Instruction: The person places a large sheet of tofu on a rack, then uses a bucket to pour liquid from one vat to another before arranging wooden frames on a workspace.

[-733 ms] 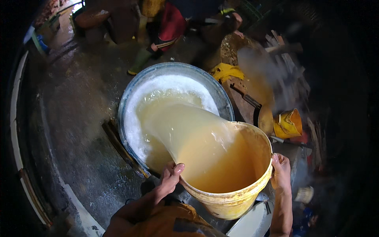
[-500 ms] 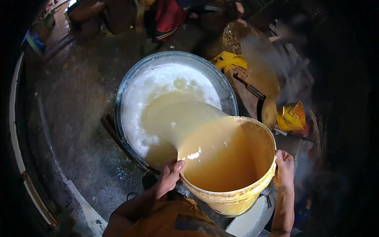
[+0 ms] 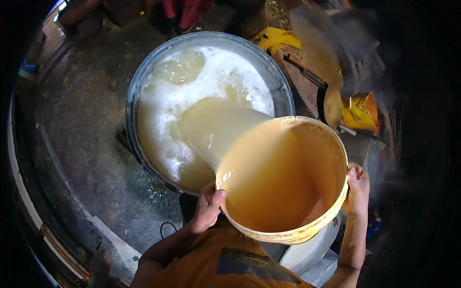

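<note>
A large yellowish bucket (image 3: pixel 326 211) hangs tilted between my two hands, its mouth leaning left and away from me. My left hand (image 3: pixel 209 207) grips the near left of its rim, thumb on top. On the other side, my right hand (image 3: pixel 357 189) is closed round the right edge of the rim. Cloudy pale liquid (image 3: pixel 225 127) pours from the bucket in a broad sheet. It falls into a wide round metal tub (image 3: pixel 136 91), where white foam (image 3: pixel 218 72) floats on the liquid. The bucket's underside is mostly hidden.
Right of the tub lie a yellow cloth (image 3: pixel 276 39), a long-handled ladle (image 3: pixel 332 105) and a yellow cut-open container (image 3: pixel 361 111). Below the bucket is a pale round lid or basin (image 3: pixel 312 252). Someone in red (image 3: pixel 187 12) is beyond the tub. Steam drifts at right.
The bucket is tipped further and its mouth faces me more. Liquid in the tub has spread and the foam has broken up. The view has shifted, so the tub sits higher.
</note>
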The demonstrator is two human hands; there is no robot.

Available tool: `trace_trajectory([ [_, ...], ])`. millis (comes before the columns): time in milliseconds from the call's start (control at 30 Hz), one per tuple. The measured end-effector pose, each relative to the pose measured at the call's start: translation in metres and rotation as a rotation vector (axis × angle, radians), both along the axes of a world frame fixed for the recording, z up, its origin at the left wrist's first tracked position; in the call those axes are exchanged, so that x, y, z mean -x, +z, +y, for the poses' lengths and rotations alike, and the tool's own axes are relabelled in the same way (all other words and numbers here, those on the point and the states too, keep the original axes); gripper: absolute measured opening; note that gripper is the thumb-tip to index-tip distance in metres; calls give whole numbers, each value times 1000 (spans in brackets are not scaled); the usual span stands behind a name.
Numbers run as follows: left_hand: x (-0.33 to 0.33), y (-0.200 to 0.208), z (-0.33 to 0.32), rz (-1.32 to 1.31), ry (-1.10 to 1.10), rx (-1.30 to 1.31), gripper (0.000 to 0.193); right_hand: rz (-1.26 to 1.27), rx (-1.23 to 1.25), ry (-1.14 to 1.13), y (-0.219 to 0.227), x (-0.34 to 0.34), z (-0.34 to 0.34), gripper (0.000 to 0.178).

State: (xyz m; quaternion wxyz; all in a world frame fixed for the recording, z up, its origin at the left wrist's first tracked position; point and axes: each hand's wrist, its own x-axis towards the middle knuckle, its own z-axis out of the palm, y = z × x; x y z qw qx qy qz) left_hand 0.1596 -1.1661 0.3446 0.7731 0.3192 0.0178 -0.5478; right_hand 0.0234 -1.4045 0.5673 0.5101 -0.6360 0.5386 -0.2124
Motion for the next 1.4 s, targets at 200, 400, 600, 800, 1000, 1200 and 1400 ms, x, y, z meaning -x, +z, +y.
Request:
trace_trajectory([
  [200,1,-4,-1,-4,-41,-49,65,15,1,8,-3,7,-1,41],
  [400,-1,-7,-4,19,-46,-150,76,54,-19,-16,-4,15,-1,48],
  [600,-3,-14,-2,6,-101,-148,80,111,22,-24,-2,15,4,55],
  [800,-5,-15,-5,-28,-156,-166,97,156,41,5,-3,13,3,62],
  [1000,-6,-15,-7,-3,-160,-180,96,195,64,-14,-3,10,3,64],
  [1200,-3,-20,-6,34,-136,-197,94,205,67,-24,-4,12,0,67],
  [1400,-2,-20,-6,26,-129,-197,96,216,83,18,-2,10,-1,67],
])
